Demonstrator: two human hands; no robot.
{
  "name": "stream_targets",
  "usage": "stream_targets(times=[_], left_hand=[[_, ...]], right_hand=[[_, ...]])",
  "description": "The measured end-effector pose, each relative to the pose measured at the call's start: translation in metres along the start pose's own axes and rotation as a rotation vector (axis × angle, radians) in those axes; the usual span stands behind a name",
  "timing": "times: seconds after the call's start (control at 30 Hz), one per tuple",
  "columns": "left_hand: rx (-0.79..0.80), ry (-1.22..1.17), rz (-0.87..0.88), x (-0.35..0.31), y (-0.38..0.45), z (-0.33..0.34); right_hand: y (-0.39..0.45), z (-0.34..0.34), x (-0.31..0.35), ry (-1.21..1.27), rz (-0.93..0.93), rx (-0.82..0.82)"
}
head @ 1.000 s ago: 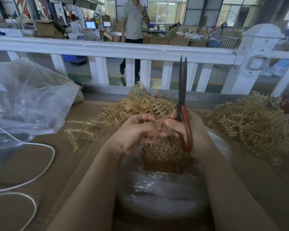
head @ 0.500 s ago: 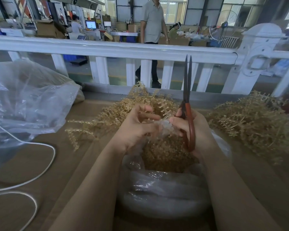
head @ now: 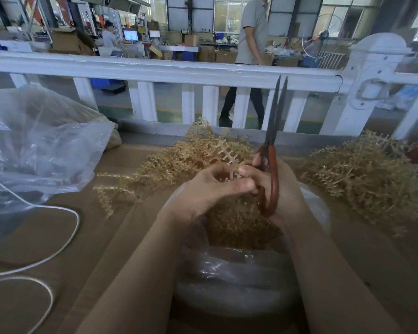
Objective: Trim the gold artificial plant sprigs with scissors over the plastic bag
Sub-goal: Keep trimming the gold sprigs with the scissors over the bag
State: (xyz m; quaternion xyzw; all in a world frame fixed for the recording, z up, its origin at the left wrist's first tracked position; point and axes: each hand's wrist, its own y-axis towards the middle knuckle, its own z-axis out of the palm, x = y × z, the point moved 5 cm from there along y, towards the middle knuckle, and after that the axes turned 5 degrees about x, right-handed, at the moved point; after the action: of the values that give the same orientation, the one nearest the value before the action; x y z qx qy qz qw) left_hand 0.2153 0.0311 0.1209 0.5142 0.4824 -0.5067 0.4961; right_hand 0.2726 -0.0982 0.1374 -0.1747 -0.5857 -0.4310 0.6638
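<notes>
Right between the two hands, a gold sprig (head: 229, 157) is pinched by the left hand (head: 210, 189) and the right hand's (head: 275, 186) fingertips. That right hand also grips red-handled scissors (head: 272, 160), blades upward and nearly closed. Directly below the hands sits the rolled-down plastic bag (head: 234, 283), filled with gold trimmings (head: 237, 227). Beyond the hands lies a heap of sprigs (head: 179, 162); another pile (head: 367, 174) lies to the right. Left of the left hand slumps a clear bag (head: 39, 145), contents unclear. No writing is legible.
</notes>
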Motion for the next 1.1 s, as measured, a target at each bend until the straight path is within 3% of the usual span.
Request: stream_targets(times=[0.13,0.47,0.7,0.83,0.97,1.1], left_hand=[[0.026,0.051,0.084,-0.004,-0.002,0.003],[-0.070,0.030,0.070,-0.012,-0.005,-0.010],[0.051,0.057,0.039,-0.012,-0.009,-0.002],[-0.014,0.046,0.061,-0.009,-0.007,-0.005],[-0.118,-0.134,0.101,-0.009,-0.008,-0.016],[-0.196,-0.151,0.135,-0.009,-0.008,-0.026]], right_hand=[[0.000,-0.001,-0.002,-0.137,0.012,-0.020],[0.000,0.001,-0.001,-0.295,-0.002,-0.054],[0.001,-0.001,-0.001,-0.339,0.010,-0.078],[0.001,0.001,0.000,-0.392,0.011,-0.070],[0.001,-0.009,0.003,-0.588,0.079,-0.066],[-0.004,-0.010,0.001,-0.742,0.123,0.011]])
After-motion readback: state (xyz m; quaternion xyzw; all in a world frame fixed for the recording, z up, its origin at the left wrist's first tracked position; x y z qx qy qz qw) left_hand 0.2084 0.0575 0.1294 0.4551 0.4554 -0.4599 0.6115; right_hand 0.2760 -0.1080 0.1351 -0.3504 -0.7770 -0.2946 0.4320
